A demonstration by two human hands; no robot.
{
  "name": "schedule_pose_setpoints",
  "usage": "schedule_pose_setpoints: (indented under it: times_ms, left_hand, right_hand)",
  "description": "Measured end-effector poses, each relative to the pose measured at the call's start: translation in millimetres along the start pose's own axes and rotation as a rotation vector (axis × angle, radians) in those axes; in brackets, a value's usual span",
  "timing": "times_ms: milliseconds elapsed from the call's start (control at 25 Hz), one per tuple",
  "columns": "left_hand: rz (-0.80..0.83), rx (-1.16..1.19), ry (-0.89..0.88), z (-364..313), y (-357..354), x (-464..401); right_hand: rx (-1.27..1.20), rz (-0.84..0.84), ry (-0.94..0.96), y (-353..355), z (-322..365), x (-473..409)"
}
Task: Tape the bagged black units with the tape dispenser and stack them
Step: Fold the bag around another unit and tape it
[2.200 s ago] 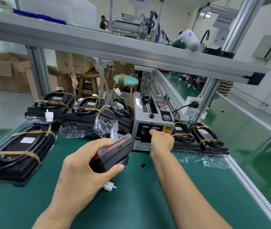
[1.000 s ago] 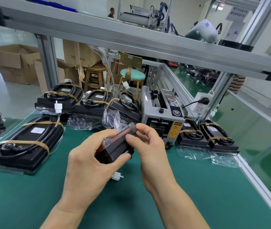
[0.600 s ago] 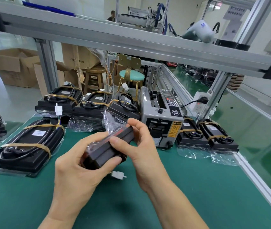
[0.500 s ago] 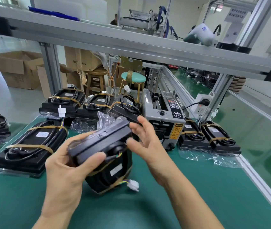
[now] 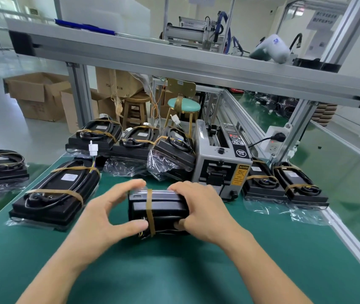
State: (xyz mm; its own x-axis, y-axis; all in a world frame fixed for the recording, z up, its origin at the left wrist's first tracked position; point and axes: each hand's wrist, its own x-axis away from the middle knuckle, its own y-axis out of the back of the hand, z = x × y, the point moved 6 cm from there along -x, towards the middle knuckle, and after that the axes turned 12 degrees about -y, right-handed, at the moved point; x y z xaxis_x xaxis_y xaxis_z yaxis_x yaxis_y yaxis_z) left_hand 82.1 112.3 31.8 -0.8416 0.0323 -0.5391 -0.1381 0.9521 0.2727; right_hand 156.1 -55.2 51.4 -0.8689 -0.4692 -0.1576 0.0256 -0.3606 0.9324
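Both hands, left (image 5: 104, 218) and right (image 5: 203, 212), grip a taped black unit (image 5: 163, 208) on the green table (image 5: 174, 270), near the tape dispenser (image 5: 220, 159).

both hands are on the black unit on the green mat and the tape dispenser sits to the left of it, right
Not quite. In the head view both hands hold the black unit on the green mat, but the tape dispenser stands behind it, to the right.

Two hands, the left hand (image 5: 106, 218) and the right hand (image 5: 201, 212), hold one bagged black unit (image 5: 163, 210). Beyond them stands one tape dispenser (image 5: 220, 159). Five more taped units lie left of the hands, two to the right. Two stools stand behind.
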Motion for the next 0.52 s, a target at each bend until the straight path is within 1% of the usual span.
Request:
schedule_pose_setpoints:
  times_ms: [80, 200, 240, 320, 360, 400, 440, 520]
  left_hand:
    - [-0.018, 0.081, 0.039, 7.6, -3.5, 0.0]
    - [-0.070, 0.217, 0.097, 23.5, -1.6, 5.3]
    - [-0.098, 0.255, 0.105, 29.3, -0.6, 8.5]
    - [-0.198, 0.302, 0.109, 39.4, 1.2, 13.9]
    - [-0.258, 0.311, 0.106, 41.9, 1.6, 16.3]
    - [-0.311, 0.311, 0.093, 43.1, 0.2, 17.3]
    - [-0.351, 0.305, 0.075, 43.0, -2.8, 17.9]
    - [-0.391, 0.286, 0.041, 39.5, -13.9, 18.7]
  right_hand:
    - [-0.069, 0.016, 0.014, -9.5, 4.6, -3.2]
    - [-0.070, 0.007, 0.059, -17.7, 6.7, -4.5]
    - [-0.096, 0.027, 0.078, -19.5, 6.3, -2.9]
    - [-0.252, 0.064, 0.064, -18.4, -3.4, 1.8]
    - [-0.372, 0.008, -0.008, -13.8, -17.0, 3.0]
    - [-0.507, -0.109, -0.141, -6.0, -38.1, 4.1]
    - [-0.647, -0.224, -0.322, 0.7, -61.6, 5.8]
    - [-0.879, -0.350, -0.679, 1.4, -103.2, 10.1]
